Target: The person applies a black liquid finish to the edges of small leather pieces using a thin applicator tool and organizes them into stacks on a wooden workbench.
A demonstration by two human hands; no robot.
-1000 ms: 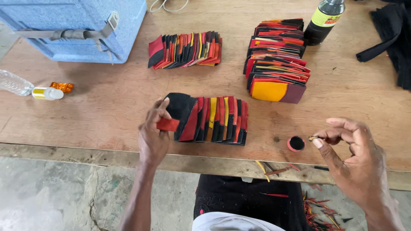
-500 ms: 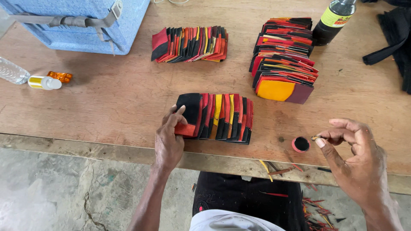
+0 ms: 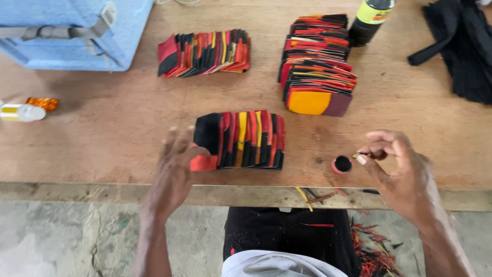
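Nearby — cooler (image 3: 72,31), perhaps bottle (image 3: 370,19)

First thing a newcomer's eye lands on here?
The fanned red, black and yellow pieces at the wooden table's near edge, with the left hand at a red piece on their left end. Right of them, the right hand pinches something tiny beside a small round cap.
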